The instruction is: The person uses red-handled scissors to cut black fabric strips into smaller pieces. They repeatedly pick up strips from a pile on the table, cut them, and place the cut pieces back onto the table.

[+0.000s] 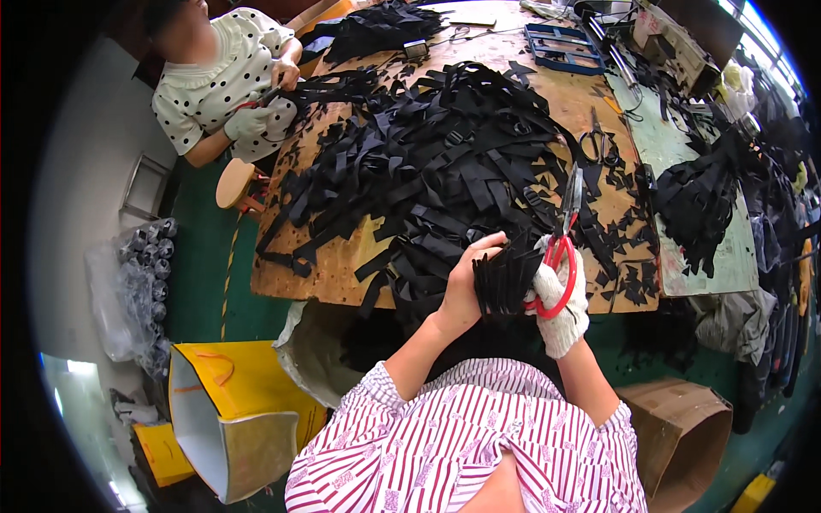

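Bare and closed, my left hand (pixel 469 286) grips a stacked bundle of black webbing straps (pixel 503 284) at the table's front edge. My right hand (pixel 560 295), in a white knit glove, holds red-handled scissors (pixel 562 267) whose blades point away from me. The gloved fingers also sit against the bundle's right side. Just beyond both hands spreads a big tangled heap of black straps (pixel 428 167), some with plastic buckles. Part of the bundle hangs below the table edge, where its ends are hard to make out.
Small black offcuts (pixel 629 227) litter the wooden table (pixel 342 278). Black-handled scissors (pixel 597 145) and a blue tray (pixel 560 47) lie farther back. A co-worker (pixel 227 81) trims straps at far left. A yellow bag (pixel 248 376) and a cardboard box (pixel 680 436) stand on the floor.
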`<state>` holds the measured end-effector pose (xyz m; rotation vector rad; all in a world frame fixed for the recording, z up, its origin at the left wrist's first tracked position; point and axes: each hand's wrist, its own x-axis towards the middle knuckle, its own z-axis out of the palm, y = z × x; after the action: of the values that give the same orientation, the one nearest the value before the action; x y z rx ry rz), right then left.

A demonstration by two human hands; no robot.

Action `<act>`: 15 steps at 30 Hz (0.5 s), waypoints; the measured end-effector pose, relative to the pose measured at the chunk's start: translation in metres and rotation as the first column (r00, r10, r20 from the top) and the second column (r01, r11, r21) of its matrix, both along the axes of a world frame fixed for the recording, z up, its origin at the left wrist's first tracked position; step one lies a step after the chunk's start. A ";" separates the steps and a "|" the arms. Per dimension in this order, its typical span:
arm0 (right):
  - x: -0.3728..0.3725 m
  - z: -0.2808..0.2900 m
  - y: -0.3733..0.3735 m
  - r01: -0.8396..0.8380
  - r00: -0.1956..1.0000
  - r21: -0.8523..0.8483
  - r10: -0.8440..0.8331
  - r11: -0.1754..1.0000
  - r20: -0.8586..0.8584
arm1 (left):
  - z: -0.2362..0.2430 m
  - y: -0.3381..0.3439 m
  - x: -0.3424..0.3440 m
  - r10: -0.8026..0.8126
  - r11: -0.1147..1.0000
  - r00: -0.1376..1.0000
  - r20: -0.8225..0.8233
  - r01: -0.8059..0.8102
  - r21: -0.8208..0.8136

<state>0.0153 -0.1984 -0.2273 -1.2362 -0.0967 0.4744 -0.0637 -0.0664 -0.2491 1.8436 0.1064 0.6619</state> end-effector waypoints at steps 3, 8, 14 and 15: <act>-0.003 0.010 -0.002 -0.075 0.990 0.136 0.090 0.988 -0.106 | -0.010 -0.001 -0.001 -0.077 0.903 0.991 0.109 0.115 -0.414; 0.000 0.014 -0.008 -0.189 0.977 0.050 0.193 0.981 -0.092 | -0.028 -0.002 -0.007 -0.084 0.488 0.981 0.172 0.191 -0.852; -0.013 0.003 -0.034 -0.206 0.977 -0.227 0.215 0.952 0.013 | -0.059 0.014 -0.016 -0.034 0.760 0.937 0.347 0.249 -0.601; -0.018 -0.003 -0.041 -0.236 0.969 -0.191 0.246 0.953 0.027 | -0.059 0.016 -0.016 -0.018 0.750 0.958 0.285 0.201 -0.630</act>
<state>-0.0023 -0.2393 -0.2303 -1.4284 -0.2530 0.6769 -0.0795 -0.0506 -0.3083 1.0588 0.0428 0.6703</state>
